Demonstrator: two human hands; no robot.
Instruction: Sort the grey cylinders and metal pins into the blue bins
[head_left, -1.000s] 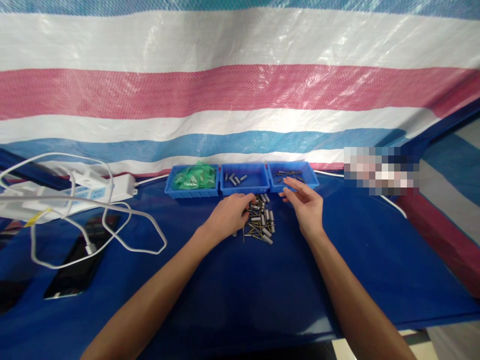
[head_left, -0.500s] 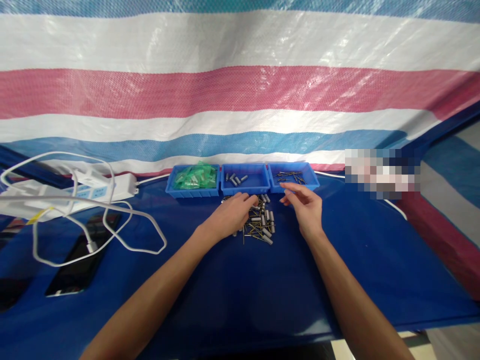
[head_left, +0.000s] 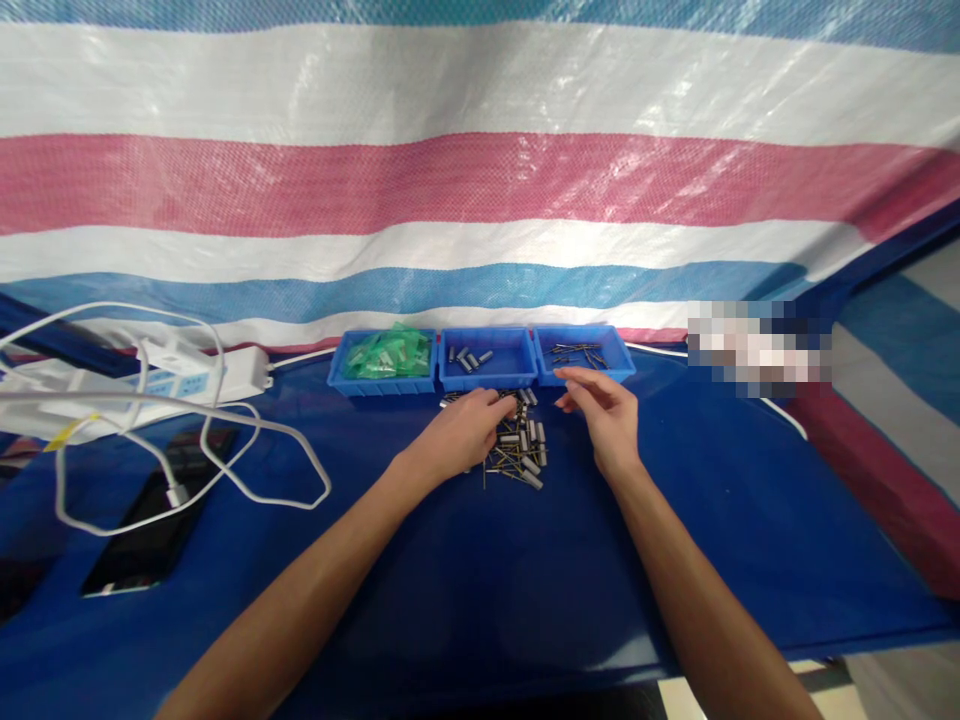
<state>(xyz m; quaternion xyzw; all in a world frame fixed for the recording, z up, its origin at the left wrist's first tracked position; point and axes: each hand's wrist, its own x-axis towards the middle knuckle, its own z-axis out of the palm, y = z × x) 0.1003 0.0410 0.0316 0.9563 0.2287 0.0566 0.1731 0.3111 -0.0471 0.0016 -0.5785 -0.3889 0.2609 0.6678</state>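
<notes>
A heap of small grey cylinders and thin brass pins point(head_left: 523, 448) lies on the blue table cover. My left hand point(head_left: 461, 430) rests on the heap's left side with its fingers curled onto the parts; what they pinch is too small to make out. My right hand point(head_left: 604, 410) hovers just right of the heap, fingers bent and apart, nothing seen in them. Behind the heap stand three blue trays: the left tray point(head_left: 337, 372) holds green bags, the middle tray point(head_left: 517, 375) a few grey cylinders, the right tray point(head_left: 622, 360) thin pins.
A white power strip point(head_left: 225, 375) with looping white cables point(head_left: 247, 470) sits at the left. A black phone point(head_left: 142, 535) lies on the cover below them. A striped tarp point(head_left: 480, 180) hangs behind the trays. The table's front edge runs at the lower right.
My right hand has drawn back slightly from the right tray and its fingers have curled in. My left hand stays on the heap, its fingers shifting a little.
</notes>
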